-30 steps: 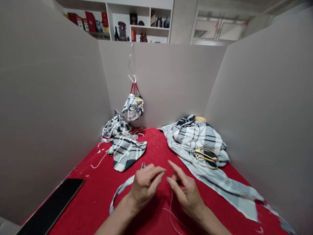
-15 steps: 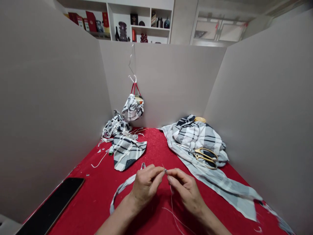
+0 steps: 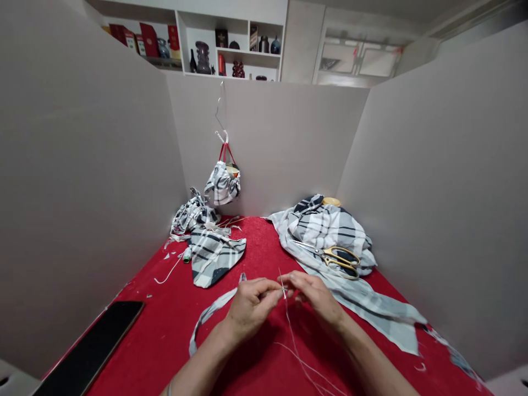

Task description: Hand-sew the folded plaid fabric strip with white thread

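Note:
My left hand point(image 3: 254, 305) is closed in a pinch on the end of a narrow grey-white fabric strip point(image 3: 211, 312). The strip trails behind that hand and curves down to the left over the red cloth. A thin sewing needle point(image 3: 281, 276) stands almost upright at the pinched end. Fingertips of my right hand point(image 3: 315, 294) meet at the needle, its other fingers loosely curled; the exact grip is hard to see. Pale thread point(image 3: 293, 344) hangs from there and runs down to the red table cover point(image 3: 258, 242).
Gold-handled scissors point(image 3: 340, 261) lie on a heap of checked fabric point(image 3: 330, 225) at right. On the left are a checked piece point(image 3: 214, 256), a thread spool point(image 3: 187, 255), scraps and a phone point(image 3: 93, 346). A checked pouch point(image 3: 223, 184) hangs on the back panel point(image 3: 289, 148).
My right hand has shifted up slightly and its fingers have loosened from their tight pinch. The needle now shows longer and more upright between the hands. The view has tilted slightly.

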`<move>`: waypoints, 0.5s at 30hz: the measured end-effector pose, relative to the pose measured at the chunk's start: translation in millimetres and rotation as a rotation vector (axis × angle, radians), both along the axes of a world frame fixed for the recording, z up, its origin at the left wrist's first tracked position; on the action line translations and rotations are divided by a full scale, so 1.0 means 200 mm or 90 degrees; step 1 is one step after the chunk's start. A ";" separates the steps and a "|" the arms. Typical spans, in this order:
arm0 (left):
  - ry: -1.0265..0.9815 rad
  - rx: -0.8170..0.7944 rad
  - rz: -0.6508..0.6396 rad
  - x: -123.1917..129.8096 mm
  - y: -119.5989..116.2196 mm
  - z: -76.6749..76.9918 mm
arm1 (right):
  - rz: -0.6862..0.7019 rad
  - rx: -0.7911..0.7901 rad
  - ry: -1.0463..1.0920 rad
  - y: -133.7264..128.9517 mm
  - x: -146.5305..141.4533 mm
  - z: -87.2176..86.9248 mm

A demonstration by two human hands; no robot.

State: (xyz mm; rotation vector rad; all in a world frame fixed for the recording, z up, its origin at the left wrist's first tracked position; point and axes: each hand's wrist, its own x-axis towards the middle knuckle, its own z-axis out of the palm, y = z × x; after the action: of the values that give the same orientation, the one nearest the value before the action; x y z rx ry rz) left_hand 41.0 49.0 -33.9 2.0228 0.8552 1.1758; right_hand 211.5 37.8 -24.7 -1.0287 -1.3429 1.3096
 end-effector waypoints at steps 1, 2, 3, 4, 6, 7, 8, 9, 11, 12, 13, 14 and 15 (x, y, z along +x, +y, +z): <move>0.003 -0.007 -0.007 0.00 0.00 0.00 | 0.005 0.033 -0.023 0.00 -0.01 0.02; 0.005 -0.011 -0.014 0.00 0.00 0.00 | 0.011 0.063 -0.033 0.00 -0.02 0.03; 0.002 -0.015 -0.019 0.00 -0.01 0.00 | 0.007 0.080 -0.025 0.00 -0.04 0.04; -0.007 -0.018 -0.022 0.00 -0.02 0.01 | -0.011 0.083 -0.003 0.00 -0.05 0.05; -0.026 -0.025 -0.044 0.01 -0.04 0.03 | -0.076 0.056 0.057 0.04 -0.06 0.04; -0.032 -0.030 -0.065 0.01 -0.05 0.04 | -0.112 0.041 0.087 0.06 -0.05 0.04; -0.042 -0.041 -0.084 0.01 -0.06 0.05 | -0.145 0.030 0.114 0.09 -0.05 0.04; -0.058 -0.068 -0.093 0.01 -0.06 0.05 | -0.168 0.024 0.136 0.11 -0.03 0.05; -0.114 -0.165 -0.084 -0.01 -0.04 0.05 | -0.182 0.015 0.171 0.14 0.00 0.08; -0.152 -0.229 -0.067 -0.02 -0.02 0.05 | -0.177 0.008 0.185 0.14 0.03 0.10; -0.185 -0.288 -0.055 -0.03 0.00 0.04 | -0.167 0.001 0.194 0.13 0.05 0.13; -0.208 -0.339 -0.049 -0.05 0.02 0.03 | -0.154 -0.006 0.205 0.11 0.08 0.16; -0.222 -0.378 -0.046 -0.06 0.04 0.02 | -0.140 -0.011 0.216 0.07 0.12 0.18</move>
State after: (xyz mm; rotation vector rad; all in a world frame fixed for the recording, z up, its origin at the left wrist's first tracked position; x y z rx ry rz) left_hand 29.0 56.2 -30.1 1.3141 0.8228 1.0352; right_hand 234.7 52.6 12.0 -0.8897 -0.9383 1.2638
